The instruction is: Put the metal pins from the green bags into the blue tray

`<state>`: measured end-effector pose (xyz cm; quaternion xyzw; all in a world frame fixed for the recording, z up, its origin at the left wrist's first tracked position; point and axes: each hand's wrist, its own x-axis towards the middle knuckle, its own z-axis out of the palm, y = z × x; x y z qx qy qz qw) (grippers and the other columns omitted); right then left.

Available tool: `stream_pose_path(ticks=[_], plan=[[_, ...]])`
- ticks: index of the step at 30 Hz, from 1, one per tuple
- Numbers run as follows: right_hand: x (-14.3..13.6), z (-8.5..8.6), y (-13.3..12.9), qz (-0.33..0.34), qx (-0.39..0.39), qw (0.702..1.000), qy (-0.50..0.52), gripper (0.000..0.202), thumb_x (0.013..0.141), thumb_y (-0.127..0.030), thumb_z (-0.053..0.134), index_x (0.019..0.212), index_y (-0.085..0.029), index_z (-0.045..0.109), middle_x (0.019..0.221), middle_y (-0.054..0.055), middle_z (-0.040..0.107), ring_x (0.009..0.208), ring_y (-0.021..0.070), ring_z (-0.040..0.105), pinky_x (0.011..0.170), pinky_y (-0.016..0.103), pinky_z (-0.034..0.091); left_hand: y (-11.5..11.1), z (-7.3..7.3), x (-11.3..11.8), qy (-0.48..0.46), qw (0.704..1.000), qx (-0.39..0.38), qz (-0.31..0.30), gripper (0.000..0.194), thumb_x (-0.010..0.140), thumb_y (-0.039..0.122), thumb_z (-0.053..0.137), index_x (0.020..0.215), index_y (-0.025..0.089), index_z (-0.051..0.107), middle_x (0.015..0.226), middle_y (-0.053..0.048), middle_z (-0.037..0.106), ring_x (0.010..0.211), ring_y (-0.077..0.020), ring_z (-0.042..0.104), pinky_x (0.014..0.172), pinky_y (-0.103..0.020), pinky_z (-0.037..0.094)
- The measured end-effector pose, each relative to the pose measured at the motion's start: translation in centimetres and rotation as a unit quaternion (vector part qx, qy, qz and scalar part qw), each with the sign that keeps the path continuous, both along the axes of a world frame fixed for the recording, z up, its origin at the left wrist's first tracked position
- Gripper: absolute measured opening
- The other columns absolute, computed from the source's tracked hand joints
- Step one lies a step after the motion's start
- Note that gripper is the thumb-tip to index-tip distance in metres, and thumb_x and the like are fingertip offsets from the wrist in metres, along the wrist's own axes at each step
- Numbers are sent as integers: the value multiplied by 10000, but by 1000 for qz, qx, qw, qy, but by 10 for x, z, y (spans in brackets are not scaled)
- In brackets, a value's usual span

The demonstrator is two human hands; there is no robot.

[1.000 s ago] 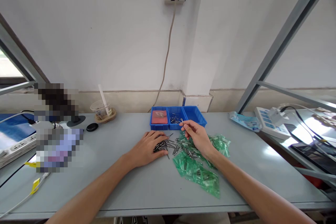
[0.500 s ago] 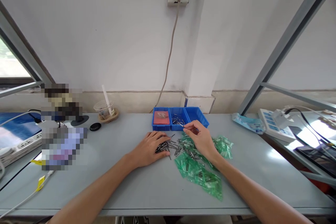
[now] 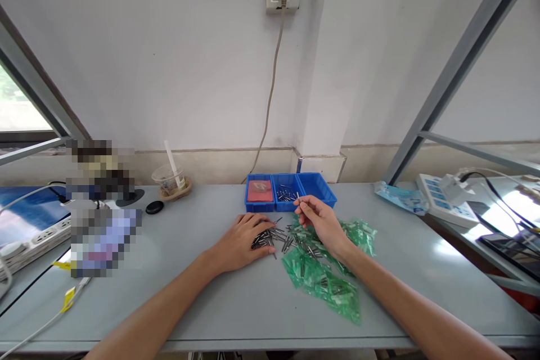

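My left hand [image 3: 244,241] lies on the table with fingers apart, curved around the left side of a pile of small metal pins [image 3: 276,234]. Between the fingertips of my right hand [image 3: 318,218] is a thin metal pin [image 3: 297,196], now pointing upward. That hand hovers at the front of the blue trays, above green plastic bags [image 3: 323,278] with more pins on and in them. The middle blue tray [image 3: 287,206] contains several pins. A pink packet [image 3: 259,190] fills the left tray, and the right blue tray [image 3: 314,183] holds nothing visible.
A plastic cup with a straw [image 3: 171,177] and a black round object [image 3: 154,207] stand at the back left. Power strips [image 3: 37,239] and cables lie at the far left. A light blue packet [image 3: 400,198] and a white power strip [image 3: 442,199] are on the right.
The pin in my right hand has turned from lying nearly flat to more upright, and the fingers have shifted slightly. My left hand stays by the pile. The view has moved a little.
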<state>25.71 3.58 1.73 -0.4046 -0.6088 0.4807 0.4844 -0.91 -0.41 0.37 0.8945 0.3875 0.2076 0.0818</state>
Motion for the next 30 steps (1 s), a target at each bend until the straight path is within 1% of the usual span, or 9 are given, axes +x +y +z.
stream_pose_path(ticks=[5, 9, 12, 16, 19, 22, 26, 30], plan=[[0, -2, 1, -15, 11, 1000, 1, 344, 943, -572, 667, 1036, -241, 653, 968, 46, 673, 788, 200, 630, 654, 317, 523, 0, 1, 0, 0, 1000, -5, 0, 544, 1022, 608, 566, 1482, 318, 552, 1462, -74, 564, 1320, -299, 516, 1113, -474, 410], [1, -2, 2, -35, 35, 999, -8, 299, 927, -541, 703, 968, -260, 610, 893, 27, 640, 802, 226, 644, 647, 334, 539, -1, 1, 0, 3, 1000, -6, 0, 552, 1022, 612, 564, 1487, 315, 543, 1461, -79, 565, 1316, -300, 517, 1106, -475, 409], [2, -2, 3, -65, 50, 996, -24, 295, 900, -511, 745, 908, -262, 588, 819, 11, 597, 759, 216, 602, 636, 330, 533, 0, 1, -1, 3, 1000, -6, -3, 552, 1023, 607, 568, 1489, 314, 537, 1466, -78, 562, 1319, -296, 515, 1109, -469, 401], [2, -2, 4, -85, 65, 993, -47, 312, 875, -499, 772, 870, -256, 576, 836, 6, 573, 732, 194, 543, 621, 315, 515, 0, 0, -1, 2, 1000, -4, -2, 554, 1021, 612, 569, 1487, 312, 537, 1469, -76, 560, 1319, -294, 514, 1104, -466, 401], [2, -1, 3, -81, 69, 993, -52, 307, 876, -494, 772, 863, -254, 582, 857, 0, 565, 744, 187, 529, 625, 305, 505, 0, -1, -1, 2, 1000, -2, -3, 555, 1023, 612, 565, 1487, 308, 538, 1469, -77, 559, 1325, -296, 509, 1111, -469, 397], [1, 2, 1, -56, 54, 996, -36, 299, 876, -494, 777, 873, -253, 600, 832, -7, 563, 726, 181, 526, 628, 304, 498, 0, -1, -2, 2, 1000, -1, -2, 558, 1023, 610, 566, 1493, 311, 536, 1468, -78, 559, 1329, -300, 508, 1115, -470, 395], [1, 4, -1, -10, 16, 1000, -9, 299, 901, -525, 748, 951, -250, 642, 871, 6, 618, 734, 185, 578, 650, 316, 503, 0, -1, -1, 3, 1000, 0, -2, 559, 1021, 611, 567, 1494, 314, 536, 1461, -81, 560, 1319, -301, 514, 1110, -476, 401], [3, 3, 0, 0, 14, 1000, -5, 311, 944, -544, 694, 1005, -239, 680, 951, 26, 664, 721, 164, 572, 657, 307, 489, -1, -1, 0, 5, 1000, 1, -3, 584, 1010, 623, 579, 1502, 313, 525, 1460, -87, 556, 1326, -304, 505, 1114, -485, 397]])
